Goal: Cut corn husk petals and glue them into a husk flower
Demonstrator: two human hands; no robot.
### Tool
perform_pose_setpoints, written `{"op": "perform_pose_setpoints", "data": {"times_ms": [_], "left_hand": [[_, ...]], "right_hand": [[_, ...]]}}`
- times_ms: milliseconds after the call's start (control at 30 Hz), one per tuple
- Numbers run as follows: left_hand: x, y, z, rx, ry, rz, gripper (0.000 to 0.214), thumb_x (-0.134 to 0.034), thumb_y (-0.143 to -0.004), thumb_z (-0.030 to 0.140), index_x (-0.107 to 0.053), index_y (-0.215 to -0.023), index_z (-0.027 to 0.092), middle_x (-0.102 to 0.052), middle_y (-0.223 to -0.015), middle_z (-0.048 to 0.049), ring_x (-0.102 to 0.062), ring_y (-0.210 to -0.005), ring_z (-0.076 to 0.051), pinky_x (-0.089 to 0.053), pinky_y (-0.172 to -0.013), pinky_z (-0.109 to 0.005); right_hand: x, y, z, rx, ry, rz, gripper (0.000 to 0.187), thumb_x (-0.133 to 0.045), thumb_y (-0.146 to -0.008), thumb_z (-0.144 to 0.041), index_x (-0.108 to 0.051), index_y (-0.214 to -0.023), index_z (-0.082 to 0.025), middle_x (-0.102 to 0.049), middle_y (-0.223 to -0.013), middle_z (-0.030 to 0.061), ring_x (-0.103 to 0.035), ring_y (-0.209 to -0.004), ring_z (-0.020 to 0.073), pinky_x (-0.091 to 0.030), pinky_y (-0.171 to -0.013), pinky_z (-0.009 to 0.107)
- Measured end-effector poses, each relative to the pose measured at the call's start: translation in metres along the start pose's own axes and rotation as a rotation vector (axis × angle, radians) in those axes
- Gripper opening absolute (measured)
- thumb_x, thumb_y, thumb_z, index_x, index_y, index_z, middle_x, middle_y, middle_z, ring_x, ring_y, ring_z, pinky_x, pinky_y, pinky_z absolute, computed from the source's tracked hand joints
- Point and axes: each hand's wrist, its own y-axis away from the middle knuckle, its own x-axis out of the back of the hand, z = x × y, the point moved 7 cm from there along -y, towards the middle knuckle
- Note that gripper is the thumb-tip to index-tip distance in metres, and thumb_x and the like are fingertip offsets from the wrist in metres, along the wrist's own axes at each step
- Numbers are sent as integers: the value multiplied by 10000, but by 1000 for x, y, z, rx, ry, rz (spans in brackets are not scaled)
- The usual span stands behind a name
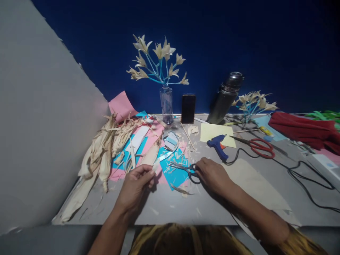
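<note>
My left hand [136, 186] is closed in a pinch on a long dry corn husk strip [152, 156] that rises from my fingers toward the papers. My right hand [212, 173] rests on the grey table [175, 209], its fingers curled at the black handles of a pair of scissors [183, 168] that lies on a blue paper sheet [174, 170]. The blades are slightly apart and point left. Whether the fingers are through the handles is hard to tell.
Corn husks [102, 156] pile up at left over pink and blue papers. At the back stand a bottle vase of husk flowers [166, 102], a phone [188, 108] and a steel flask [225, 97]. A blue glue gun [217, 145], red-handled scissors [259, 146], a black cable and red cloth [305, 131] lie right.
</note>
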Motion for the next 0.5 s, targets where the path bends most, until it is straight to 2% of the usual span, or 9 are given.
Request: {"op": "perform_pose_setpoints", "data": {"times_ms": [133,233,400,500], "left_hand": [[3,12,-18,59,-30,-8,302,-874,-645,315,-648,-749,143,-609,-568,10,-501,-482,-89,-422,-517,-228],[2,18,-15,56,-25,9,328,-885,-619,325,-642,-738,140,-619,-579,7,-501,-475,-86,-403,-508,-220],[-8,18,-17,58,-44,-5,307,-874,-635,312,-642,-747,145,-615,-584,13,-507,-489,-88,-407,-517,-221],[-18,13,-22,51,-106,-29,277,-850,-677,327,-657,-754,142,-612,-578,2,-506,-494,-97,-403,-511,-231]], "right_hand": [[-3,-2,1,-2,47,19,172,-495,-1003,-262,-645,-958,-191,-668,-961,78,-649,-834,219,-351,-610,293],[14,8,11,5,-81,103,167,-487,-1000,-275,-625,-959,-190,-665,-941,71,-640,-807,210,-370,-623,289],[56,48,50,-125,-404,365,160,-493,-962,-314,-600,-889,-220,-675,-902,56,-633,-792,204,-436,-710,300],[54,73,65,-187,-392,392,174,-505,-934,-351,-602,-850,-234,-681,-848,57,-632,-748,212,-436,-672,306]]}}
